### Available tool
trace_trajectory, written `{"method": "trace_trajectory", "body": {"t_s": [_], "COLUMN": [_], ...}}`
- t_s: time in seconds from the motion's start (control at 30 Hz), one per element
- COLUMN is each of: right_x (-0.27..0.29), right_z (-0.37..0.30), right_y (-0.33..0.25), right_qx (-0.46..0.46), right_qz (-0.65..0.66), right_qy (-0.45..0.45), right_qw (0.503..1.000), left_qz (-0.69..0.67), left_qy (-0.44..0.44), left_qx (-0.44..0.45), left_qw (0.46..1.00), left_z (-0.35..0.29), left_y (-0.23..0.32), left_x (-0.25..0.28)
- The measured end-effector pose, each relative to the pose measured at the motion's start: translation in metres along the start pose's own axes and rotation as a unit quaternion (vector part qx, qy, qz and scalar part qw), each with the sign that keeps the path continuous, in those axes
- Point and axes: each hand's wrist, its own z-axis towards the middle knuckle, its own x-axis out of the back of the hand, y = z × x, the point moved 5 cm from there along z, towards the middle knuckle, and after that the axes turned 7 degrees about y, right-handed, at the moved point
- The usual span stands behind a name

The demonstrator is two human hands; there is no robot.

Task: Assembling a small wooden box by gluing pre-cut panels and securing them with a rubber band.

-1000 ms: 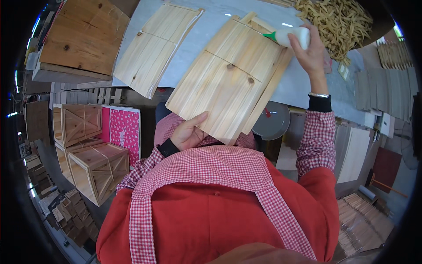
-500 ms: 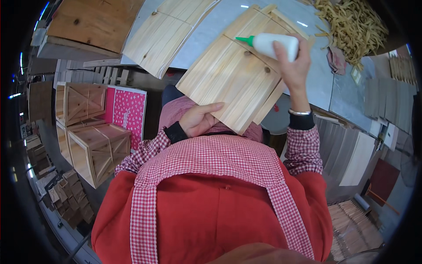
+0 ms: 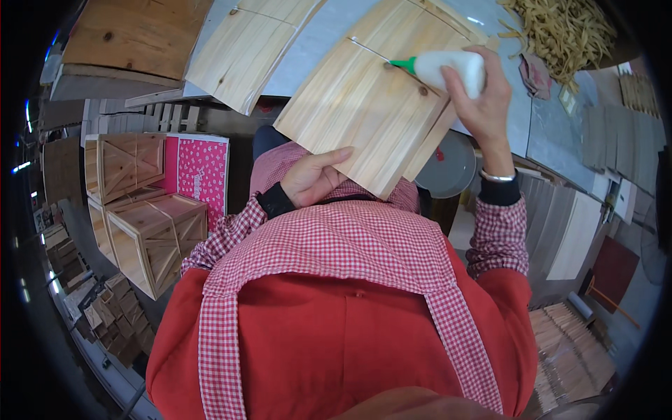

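One hand, the right hand [image 3: 484, 98], curls round a white squeeze bottle [image 3: 432, 68], its green nozzle [image 3: 404, 64] pointing left of the grip; the body looks light and soft, best held mid-barrel. It reaches forward, wrist bent. Beneath the bottle extends a stiff-looking wooden panel [image 3: 353, 122], its near edge pinched by the left hand [image 3: 312, 178], held low.
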Motion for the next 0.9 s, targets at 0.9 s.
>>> {"method": "trace_trajectory", "body": {"t_s": [0.9], "right_x": [0.079], "right_z": [-0.030], "right_y": [0.062], "right_qx": [-0.246], "right_qz": [0.300], "right_qy": [0.350], "right_qw": [0.852], "left_qz": [-0.044], "left_qy": [-0.039], "left_qx": [-0.124], "left_qw": [0.991], "left_z": [-0.021], "left_y": [0.033], "left_x": [-0.013]}}
